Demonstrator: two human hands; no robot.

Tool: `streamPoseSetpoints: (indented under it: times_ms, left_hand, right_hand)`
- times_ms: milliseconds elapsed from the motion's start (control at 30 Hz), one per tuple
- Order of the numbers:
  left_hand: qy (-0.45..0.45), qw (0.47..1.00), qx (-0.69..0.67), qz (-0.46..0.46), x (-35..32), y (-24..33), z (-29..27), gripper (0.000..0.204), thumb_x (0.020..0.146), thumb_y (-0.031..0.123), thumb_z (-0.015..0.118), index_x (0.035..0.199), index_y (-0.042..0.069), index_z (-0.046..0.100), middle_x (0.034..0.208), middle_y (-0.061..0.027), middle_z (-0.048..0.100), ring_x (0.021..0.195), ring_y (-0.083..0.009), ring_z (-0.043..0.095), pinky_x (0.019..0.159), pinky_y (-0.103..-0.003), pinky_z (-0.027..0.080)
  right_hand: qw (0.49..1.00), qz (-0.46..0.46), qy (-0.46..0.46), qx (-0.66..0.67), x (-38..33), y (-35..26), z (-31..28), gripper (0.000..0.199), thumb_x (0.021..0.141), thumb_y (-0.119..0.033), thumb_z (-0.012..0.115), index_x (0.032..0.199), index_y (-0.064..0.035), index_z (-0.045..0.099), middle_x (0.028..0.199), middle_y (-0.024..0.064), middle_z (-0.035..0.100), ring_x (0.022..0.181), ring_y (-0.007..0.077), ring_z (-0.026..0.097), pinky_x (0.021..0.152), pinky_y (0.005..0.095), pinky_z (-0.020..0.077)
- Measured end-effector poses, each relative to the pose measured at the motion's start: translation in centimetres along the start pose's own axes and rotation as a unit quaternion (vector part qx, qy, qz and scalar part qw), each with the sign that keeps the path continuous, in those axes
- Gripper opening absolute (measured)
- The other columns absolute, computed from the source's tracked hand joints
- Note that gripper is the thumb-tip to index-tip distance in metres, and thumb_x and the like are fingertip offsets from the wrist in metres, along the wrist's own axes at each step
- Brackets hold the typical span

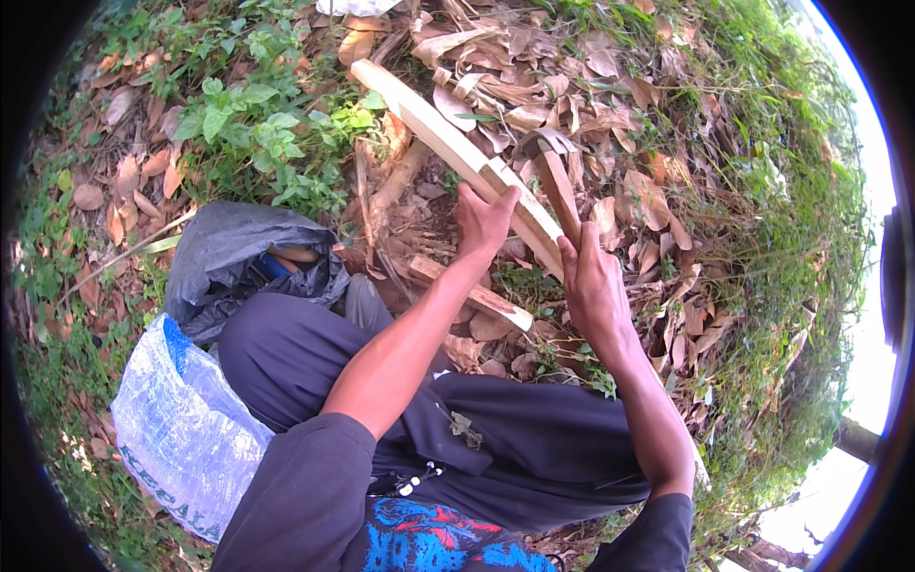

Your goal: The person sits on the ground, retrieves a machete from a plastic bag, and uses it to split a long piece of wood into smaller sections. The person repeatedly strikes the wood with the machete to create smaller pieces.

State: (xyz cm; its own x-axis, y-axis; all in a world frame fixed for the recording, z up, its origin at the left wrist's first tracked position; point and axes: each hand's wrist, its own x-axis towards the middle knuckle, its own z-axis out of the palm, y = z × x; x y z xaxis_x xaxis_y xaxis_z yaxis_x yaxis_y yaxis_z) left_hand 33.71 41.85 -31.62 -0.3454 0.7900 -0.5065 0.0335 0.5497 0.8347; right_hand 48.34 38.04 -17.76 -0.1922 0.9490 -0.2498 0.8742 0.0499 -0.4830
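Observation:
A long pale wooden strip [419,114] slants down toward me above the leaf litter. Its near end meets a second pale wooden piece [536,221], and the two overlap at the join. My left hand [484,219] is closed around the wood at that overlap, thumb along its side. In my right hand [593,286] is a hammer, held by its wooden handle [559,189] with the fingers wrapped round it. The dark metal hammer head [547,143] is up beside the second piece, on its right. Whether it touches the wood, I cannot tell.
A short wooden offcut [477,294] lies on the ground below my left hand. At my left sit a dark plastic bag [214,257], with something blue inside, and a white woven sack [181,429]. Dry leaves [591,105] and green plants [238,110] surround my bent legs.

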Motion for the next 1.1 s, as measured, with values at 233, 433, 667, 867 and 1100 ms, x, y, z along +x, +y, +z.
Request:
streamPoseSetpoints:
  times_ms: [233,433,667,867,1100]
  left_hand:
    - [0.046,0.999,-0.004,-0.003,-0.7,0.8,0.0,0.074,0.080,0.040,0.078,0.128,-0.009,0.049,0.120,-0.0282,0.063,0.114,-0.0396,0.062,0.105,-0.047,0.046]
    - [0.021,0.999,-0.044,-0.007,-0.3,0.2,0.1,0.076,0.080,0.041,0.078,0.129,-0.009,0.048,0.119,-0.0288,0.062,0.117,-0.0395,0.060,0.106,-0.048,0.045]
    - [0.080,0.997,0.015,0.002,0.2,-1.0,0.7,0.077,0.080,0.042,0.079,0.129,-0.009,0.048,0.120,-0.0288,0.061,0.116,-0.0394,0.060,0.105,-0.049,0.045]
    - [-0.031,0.999,-0.025,-0.006,-0.2,0.3,-0.3,0.092,0.083,0.047,0.075,0.142,-0.011,0.034,0.133,-0.0352,0.051,0.122,-0.0456,0.056,0.107,-0.052,0.046]
    - [0.049,0.999,-0.014,-0.004,-0.4,0.1,0.3,0.076,0.080,0.043,0.077,0.128,-0.009,0.047,0.118,-0.0287,0.061,0.111,-0.0396,0.062,0.101,-0.048,0.048]
  right_hand:
    - [0.998,0.001,0.049,0.028,-1.0,-0.9,-1.8,0.024,0.109,-0.026,0.046,0.106,-0.0027,0.040,0.068,0.0288,0.061,0.066,0.0514,0.063,0.055,0.0590,0.0439]
    - [1.000,-0.007,-0.001,-0.007,-0.1,-0.2,-0.1,0.024,0.109,-0.026,0.047,0.106,-0.0023,0.040,0.069,0.0310,0.061,0.070,0.0536,0.063,0.059,0.0605,0.0450]
    - [0.999,0.016,0.035,0.032,-0.9,-1.7,-2.1,0.023,0.109,-0.025,0.048,0.107,-0.0029,0.040,0.072,0.0307,0.062,0.068,0.0522,0.063,0.057,0.0600,0.0453]
    - [0.999,-0.009,0.014,-0.031,-0.3,0.3,0.2,0.021,0.107,-0.021,0.050,0.108,-0.0010,0.042,0.075,0.0303,0.064,0.071,0.0511,0.064,0.059,0.0596,0.0475]
    - [0.999,-0.028,0.021,-0.014,-0.9,-0.6,-0.9,0.021,0.107,-0.021,0.051,0.107,-0.0020,0.042,0.076,0.0286,0.064,0.069,0.0498,0.064,0.058,0.0586,0.0477]
